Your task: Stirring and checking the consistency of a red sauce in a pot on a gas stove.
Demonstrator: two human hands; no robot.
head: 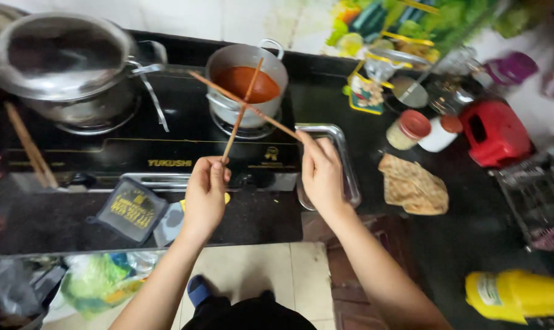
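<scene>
My left hand [205, 194] pinches one wooden chopstick [243, 110], my right hand [321, 172] grips the other chopstick [240, 101]; the two cross above the small pot [246, 82] of red sauce, probably tomato, on the gas stove [167, 143]. A steel tray [344, 165] lies under my right hand.

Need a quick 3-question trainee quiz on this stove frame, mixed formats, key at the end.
1. True or false: the left hand and the right hand each hold one chopstick.
2. The two chopsticks cross above: A) the lidded steel pot B) the small pot of red sauce C) the metal tray
3. What lies on the counter right of the metal tray?

Key:
1. True.
2. B, the small pot of red sauce.
3. A folded brown cloth.
</scene>
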